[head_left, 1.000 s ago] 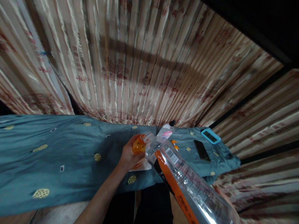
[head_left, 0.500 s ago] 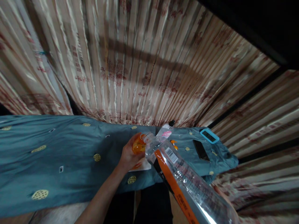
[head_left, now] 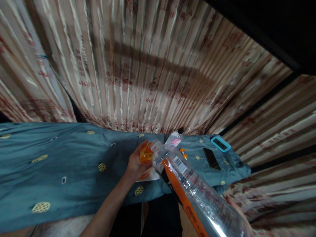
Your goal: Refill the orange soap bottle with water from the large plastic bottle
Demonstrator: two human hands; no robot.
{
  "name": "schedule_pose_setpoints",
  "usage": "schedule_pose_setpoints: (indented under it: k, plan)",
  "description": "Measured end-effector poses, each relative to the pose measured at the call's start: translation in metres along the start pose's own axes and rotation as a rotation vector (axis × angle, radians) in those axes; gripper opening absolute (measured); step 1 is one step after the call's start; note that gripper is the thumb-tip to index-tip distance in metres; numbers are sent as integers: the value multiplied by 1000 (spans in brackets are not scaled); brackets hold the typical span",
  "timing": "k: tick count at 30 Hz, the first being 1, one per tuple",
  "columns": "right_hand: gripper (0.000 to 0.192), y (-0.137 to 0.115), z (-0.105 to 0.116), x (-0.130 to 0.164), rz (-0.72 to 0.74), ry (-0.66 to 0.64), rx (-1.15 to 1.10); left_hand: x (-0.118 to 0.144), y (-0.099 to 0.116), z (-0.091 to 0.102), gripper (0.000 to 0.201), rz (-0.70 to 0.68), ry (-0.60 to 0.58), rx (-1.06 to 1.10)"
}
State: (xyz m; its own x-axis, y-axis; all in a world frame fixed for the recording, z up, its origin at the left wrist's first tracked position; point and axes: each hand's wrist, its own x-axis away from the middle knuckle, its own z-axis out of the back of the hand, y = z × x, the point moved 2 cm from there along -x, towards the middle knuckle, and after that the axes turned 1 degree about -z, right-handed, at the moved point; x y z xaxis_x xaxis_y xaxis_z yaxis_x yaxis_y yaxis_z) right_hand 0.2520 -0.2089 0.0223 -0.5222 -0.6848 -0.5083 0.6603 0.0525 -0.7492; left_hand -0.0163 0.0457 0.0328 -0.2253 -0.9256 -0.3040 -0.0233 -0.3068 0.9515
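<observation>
1. My left hand [head_left: 136,166] is wrapped around an orange cup [head_left: 146,156], holding it on the teal cloth [head_left: 61,164].
2. A large clear plastic bottle [head_left: 195,194] with an orange label is tilted, its open mouth touching the cup's rim just right of my left hand.
3. My right hand [head_left: 234,210] shows only as a sliver behind the bottle's lower end; I cannot tell its grip.
4. A white sheet [head_left: 151,176] lies under the cup.
5. Beyond the bottle mouth stands a small white bottle [head_left: 174,140].
6. Further right lie a black phone [head_left: 211,159] and a blue-framed device [head_left: 220,143].
</observation>
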Motion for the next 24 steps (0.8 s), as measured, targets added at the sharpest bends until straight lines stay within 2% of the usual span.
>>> schedule_pose_setpoints:
  k: [4, 6, 7, 8, 11, 13, 16, 20, 23, 24]
  plan:
    - [32, 45, -5, -15, -49, 6, -38, 0, 2, 2, 76, 1, 10, -14]
    - [38, 57, -1, -19, -83, 7, -68, 0, 3, 3, 77, 6, 17, -20]
    - [42, 62, 2, -22, -151, -22, -107, 0, 3, 3, 77, 6, 15, -22]
    - [45, 67, 7, -23, -272, -74, -171, 0, 3, 3, 78, 4, 13, -25]
    - [61, 76, 16, -26, -765, -343, -406, 0, 3, 2, 78, -2, 11, -41]
    - [72, 76, 21, -28, -888, -424, -461, 1, 2, 2, 79, -5, 15, -54]
    - [73, 73, 20, -26, -887, -414, -492, 1, 1, 2, 81, -12, 9, -64]
    - [55, 73, 21, -19, -852, -215, -526, 0, 2, 3, 82, -9, -2, -104]
    - [52, 77, 23, -13, -921, -278, -546, -1, 1, 2, 74, -26, -4, -110]
    - [51, 78, 25, -11, -887, -266, -533, -1, 0, 1, 70, -35, -3, -109]
